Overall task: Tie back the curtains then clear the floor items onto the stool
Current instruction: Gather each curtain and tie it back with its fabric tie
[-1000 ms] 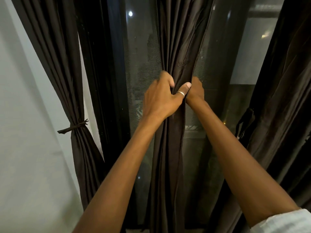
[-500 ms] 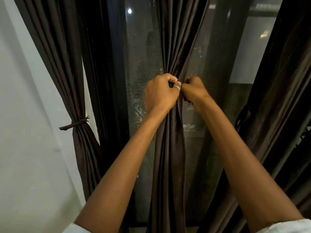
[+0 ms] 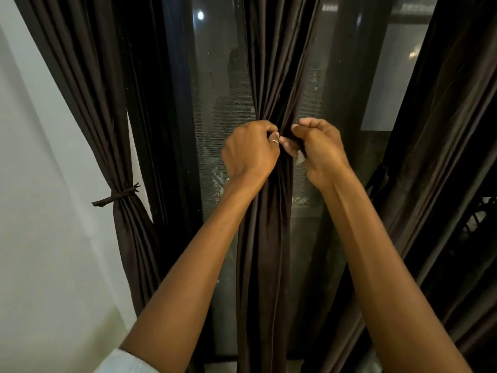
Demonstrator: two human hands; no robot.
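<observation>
Two: left grip and right grip, both curled tight on middle curtain, hanging upright between them

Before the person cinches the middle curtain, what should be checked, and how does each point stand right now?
1. Middle curtain gathered into one bundle at the hands: ok.
2. Left hand grips the gather: ok.
3. Right hand pinches dark fabric at the gather: ok.
4. Tie wrapped fully round the bundle: cannot tell, as the hands hide it.
5. Left curtain bound by its tie-back: ok.
6. Right curtain tied back: cannot tell, as it runs out of frame.
</observation>
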